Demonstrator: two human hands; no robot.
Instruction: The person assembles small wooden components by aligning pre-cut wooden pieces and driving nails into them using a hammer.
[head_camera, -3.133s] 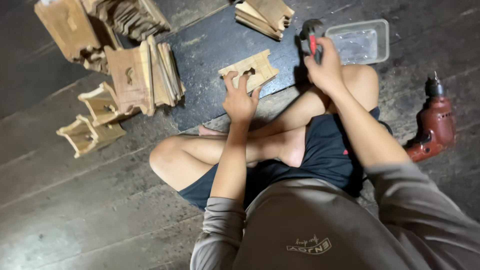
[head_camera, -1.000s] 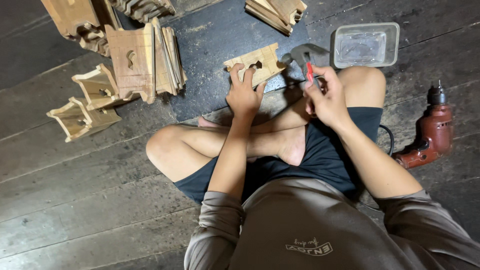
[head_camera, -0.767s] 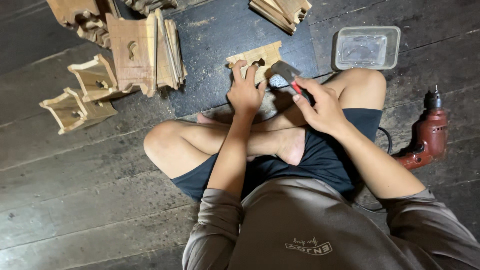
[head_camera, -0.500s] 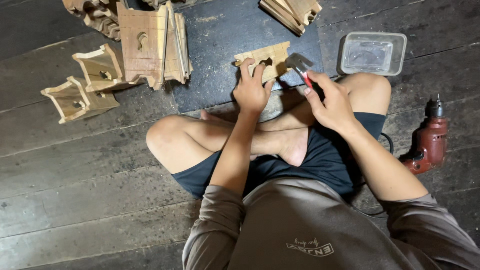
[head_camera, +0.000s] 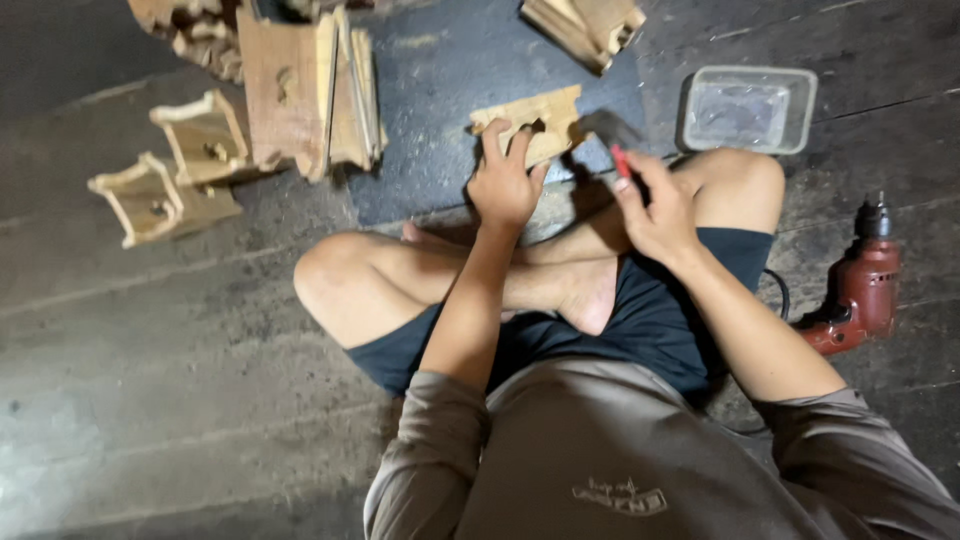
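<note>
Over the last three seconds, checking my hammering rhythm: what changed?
The right hand brought the red-handled hammer down from beside the clear tub to the carved wood piece's edge. The left hand stayed pressing that piece; the drill lay untouched.

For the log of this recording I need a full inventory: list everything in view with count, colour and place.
cut wooden piece: one, pale tan, on the dark mat, under the left hand
hammer: one, dark head, red on the handle, in the right hand's grip, head blurred beside the cut wooden piece
dark mat: one, blue-black, on the floor ahead of the legs
flat wooden panels: a stack, count unclear, tan, at the mat's left edge
small wooden frames: two, pale, left on the floor
wooden parts: a small pile, tan, top edge
plastic container: one, clear, upper right
electric drill: one, red-brown, right on the floor
plank floor: dark grey
left hand: on the cut wooden piece
right hand: grips the hammer
</note>
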